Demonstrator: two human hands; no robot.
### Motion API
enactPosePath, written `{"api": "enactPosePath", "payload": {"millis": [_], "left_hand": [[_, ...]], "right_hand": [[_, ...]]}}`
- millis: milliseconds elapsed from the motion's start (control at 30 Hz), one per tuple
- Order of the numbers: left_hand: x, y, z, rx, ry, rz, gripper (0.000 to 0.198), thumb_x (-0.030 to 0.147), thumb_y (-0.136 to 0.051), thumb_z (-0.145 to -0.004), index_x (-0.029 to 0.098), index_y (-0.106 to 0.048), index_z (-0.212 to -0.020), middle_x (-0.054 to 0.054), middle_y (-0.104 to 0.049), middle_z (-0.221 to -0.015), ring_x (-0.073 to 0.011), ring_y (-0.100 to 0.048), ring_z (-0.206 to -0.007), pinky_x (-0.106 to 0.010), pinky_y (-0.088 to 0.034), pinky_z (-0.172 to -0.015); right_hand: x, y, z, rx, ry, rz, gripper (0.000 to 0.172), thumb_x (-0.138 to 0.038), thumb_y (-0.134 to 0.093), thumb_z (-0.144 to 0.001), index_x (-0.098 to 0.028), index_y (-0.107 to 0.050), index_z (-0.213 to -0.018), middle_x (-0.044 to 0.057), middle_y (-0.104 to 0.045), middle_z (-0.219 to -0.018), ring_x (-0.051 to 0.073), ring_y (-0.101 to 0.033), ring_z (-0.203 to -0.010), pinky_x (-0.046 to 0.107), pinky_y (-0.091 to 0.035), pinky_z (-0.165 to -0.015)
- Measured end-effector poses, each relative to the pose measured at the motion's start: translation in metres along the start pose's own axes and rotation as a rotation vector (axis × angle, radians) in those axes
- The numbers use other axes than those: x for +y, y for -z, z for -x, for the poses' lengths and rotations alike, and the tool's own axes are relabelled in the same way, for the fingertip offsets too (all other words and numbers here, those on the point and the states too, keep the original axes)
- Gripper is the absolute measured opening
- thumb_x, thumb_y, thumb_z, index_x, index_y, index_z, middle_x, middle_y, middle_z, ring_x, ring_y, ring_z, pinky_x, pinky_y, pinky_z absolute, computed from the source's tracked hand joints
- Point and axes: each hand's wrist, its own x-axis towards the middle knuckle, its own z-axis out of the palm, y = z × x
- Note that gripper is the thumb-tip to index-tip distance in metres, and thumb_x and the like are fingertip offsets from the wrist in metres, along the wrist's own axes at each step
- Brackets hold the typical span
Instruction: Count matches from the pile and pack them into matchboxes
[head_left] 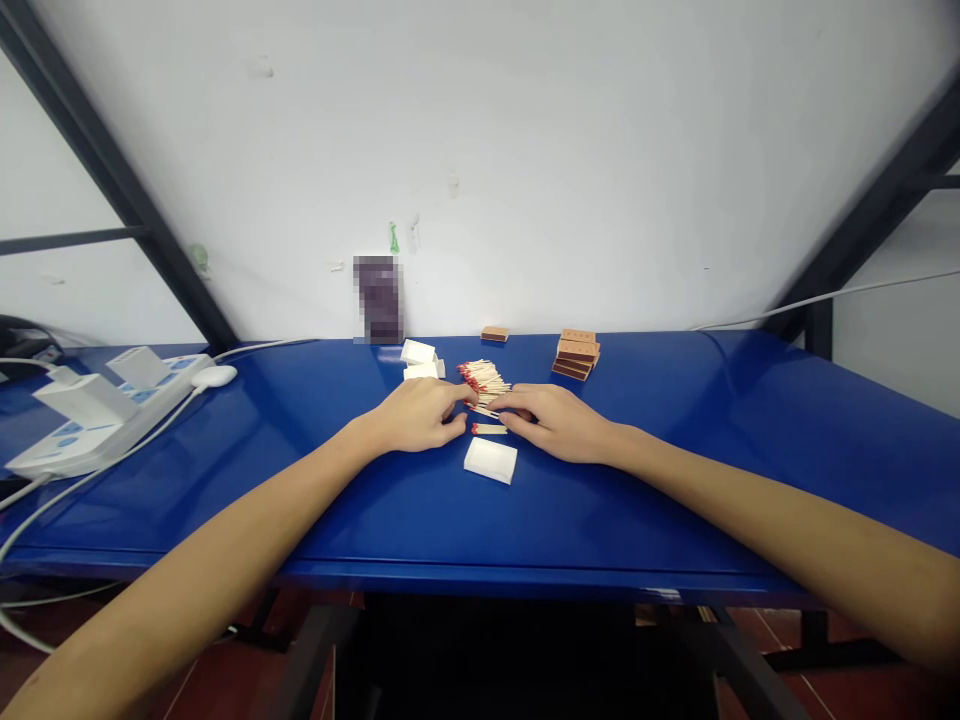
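A heap of red-tipped matches lies on the blue table, between and just beyond my hands. My left hand reaches in from the left, its index fingertip at the red heads and its thumb apart below. From the right comes my right hand, with its index finger and thumb spread at the wooden ends of a few loose matches; whether it grips any is hard to see. A small row of matches sits nearer to me. Closest to me is a white matchbox tray, which looks empty.
More white trays stand behind my left hand. Brown matchboxes are stacked at the back right, and a single matchbox is by the wall. A white power strip with plugs and cables occupies the left side. A blurred dark object leans on the wall.
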Motion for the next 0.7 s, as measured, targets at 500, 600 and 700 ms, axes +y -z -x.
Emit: {"api": "enactPosePath", "payload": {"millis": [500,600,700], "left_hand": [[-0.0028,-0.0028,0.0000,-0.030,0.012,0.050,0.034,0.021,-0.049,-0.086,0.018,-0.064,-0.116,0.003,-0.059,-0.058,-0.0139,-0.054,-0.055,-0.026,-0.035,-0.056],[-0.0041,-0.0046,0.0001,-0.027,0.009,0.078,0.034,0.020,-0.049,-0.086,0.018,-0.064,-0.116,0.004,-0.058,-0.058,-0.0130,-0.053,-0.053,-0.025,-0.035,-0.056],[-0.0050,-0.0060,0.0001,-0.030,0.011,0.115,0.034,0.020,-0.049,-0.086,0.018,-0.064,-0.116,0.004,-0.056,-0.057,-0.0121,-0.051,-0.051,-0.025,-0.034,-0.055]], "right_hand": [[0.0033,-0.0015,0.0000,-0.020,0.023,-0.001,0.036,-0.033,-0.042,-0.100,-0.024,-0.065,-0.126,0.007,-0.071,-0.108,0.023,-0.063,-0.094,0.034,-0.046,-0.076],[0.0032,-0.0015,-0.0002,-0.016,0.028,-0.019,0.035,-0.032,-0.043,-0.100,-0.024,-0.065,-0.125,0.007,-0.071,-0.108,0.023,-0.063,-0.094,0.033,-0.046,-0.077],[0.0024,-0.0013,0.0001,0.000,0.033,-0.036,0.034,-0.031,-0.044,-0.099,-0.024,-0.065,-0.124,0.007,-0.071,-0.110,0.022,-0.063,-0.095,0.033,-0.046,-0.078]]}}
